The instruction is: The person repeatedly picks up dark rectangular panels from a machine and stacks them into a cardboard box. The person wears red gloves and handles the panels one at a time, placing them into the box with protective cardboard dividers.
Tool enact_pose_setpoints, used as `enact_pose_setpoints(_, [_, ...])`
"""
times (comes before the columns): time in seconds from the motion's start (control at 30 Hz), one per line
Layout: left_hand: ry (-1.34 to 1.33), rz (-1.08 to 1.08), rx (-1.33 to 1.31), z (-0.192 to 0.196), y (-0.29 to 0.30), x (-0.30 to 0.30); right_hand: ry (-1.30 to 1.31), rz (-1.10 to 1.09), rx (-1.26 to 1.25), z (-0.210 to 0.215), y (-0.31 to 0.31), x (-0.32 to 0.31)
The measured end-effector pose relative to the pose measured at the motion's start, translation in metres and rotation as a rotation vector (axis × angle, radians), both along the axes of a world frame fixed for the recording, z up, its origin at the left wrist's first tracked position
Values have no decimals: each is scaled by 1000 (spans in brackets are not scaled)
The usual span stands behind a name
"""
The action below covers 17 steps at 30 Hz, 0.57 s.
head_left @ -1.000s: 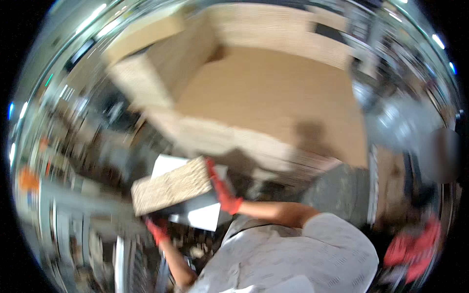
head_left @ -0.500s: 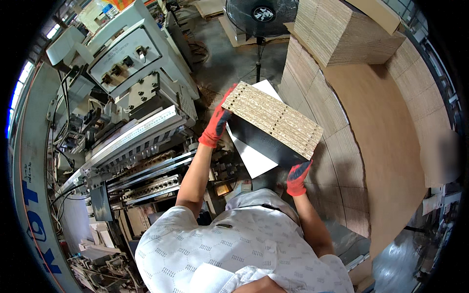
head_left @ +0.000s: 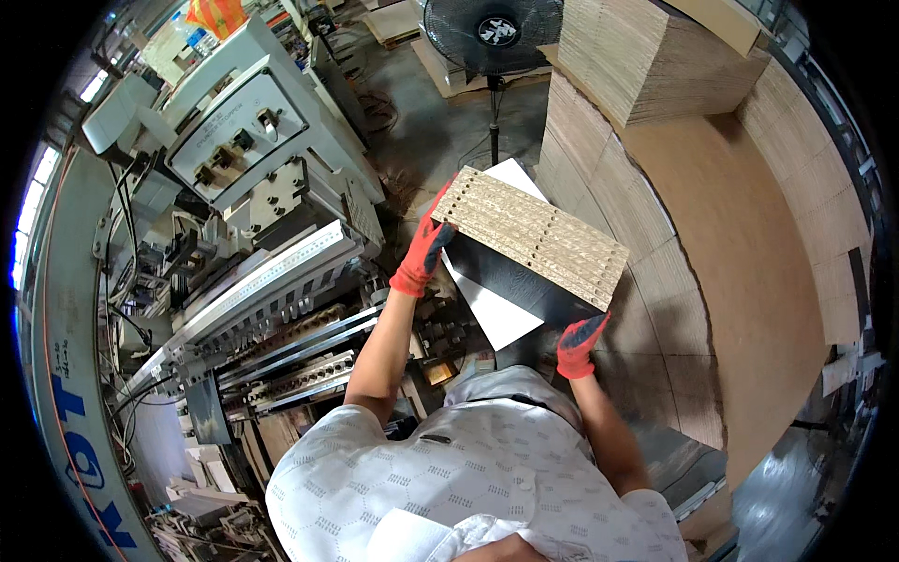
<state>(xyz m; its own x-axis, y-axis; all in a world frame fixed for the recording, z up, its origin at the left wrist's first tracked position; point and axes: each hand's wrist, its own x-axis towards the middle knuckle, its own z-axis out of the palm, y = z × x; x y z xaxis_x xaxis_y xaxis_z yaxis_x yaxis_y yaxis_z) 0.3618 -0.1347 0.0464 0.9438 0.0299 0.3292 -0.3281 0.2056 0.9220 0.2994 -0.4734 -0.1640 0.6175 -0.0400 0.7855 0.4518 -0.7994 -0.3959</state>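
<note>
Between my two gloved hands is a stack of particleboard panels [head_left: 534,229], with raw speckled edges on top and a smooth black face toward me. Rows of small drilled holes run across those edges. My left hand [head_left: 427,251], in a red and dark glove, is closed on the stack's left end. At the lower right corner my right hand [head_left: 582,343], in a matching glove, grips the stack from below; its fingertips are partly hidden. A white panel [head_left: 493,314] shows behind and beneath the stack.
Left stands a drilling machine with a control panel [head_left: 239,136] and metal rails [head_left: 290,361]. A black pedestal fan [head_left: 494,33] is ahead. To the right, tall piles of boards [head_left: 646,281] curve round beside a brown sheet [head_left: 740,281], with another board stack [head_left: 655,61] on top.
The panel stack and both hands have shifted slightly right and down in the picture. My grip on the stack looks the same.
</note>
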Motion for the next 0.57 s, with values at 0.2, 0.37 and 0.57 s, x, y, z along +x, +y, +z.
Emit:
enact_pose_setpoints(0.2, [43, 23, 51, -16, 10, 2, 7, -25, 19, -5, 4, -4])
enact_pose_setpoints(0.37, [-8, 17, 6, -25, 10, 6, 14, -23, -2, -20, 0, -5])
enact_pose_setpoints(0.57, [57, 61, 77, -21, 7, -1, -53, -55, -71, 18, 11, -2])
